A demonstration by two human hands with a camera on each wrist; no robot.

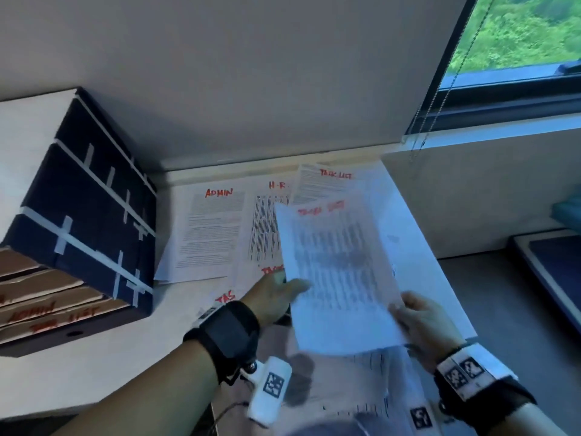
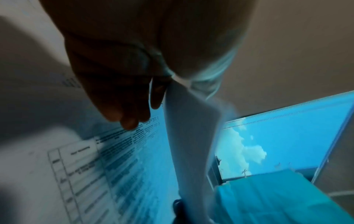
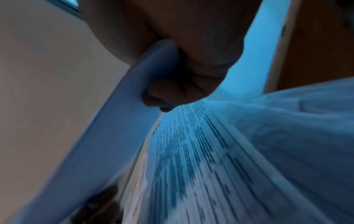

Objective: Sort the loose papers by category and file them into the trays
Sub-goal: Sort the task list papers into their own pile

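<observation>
Trays (image 1: 63,309) stacked with labelled papers, hands (image 1: 276,297) gripping sheet (image 1: 336,278)

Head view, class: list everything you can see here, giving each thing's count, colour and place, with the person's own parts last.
Dark blue tray box with white tape strips: one, desk left; brown trays lettered in red.
White ADMIN sheet: one, flat beside the box.
White H-R sheet: one, right of it, partly covered.
White TASK LIST sheet on the desk: one, far edge by the wall.
White held sheet with red heading: one, blurred, raised over the pile.
Window: one, top right, greenery outside.
Bead cord: one, hanging at the window.
Left hand: pinches the held sheet's left edge.
Right hand: grips its lower right edge.
</observation>
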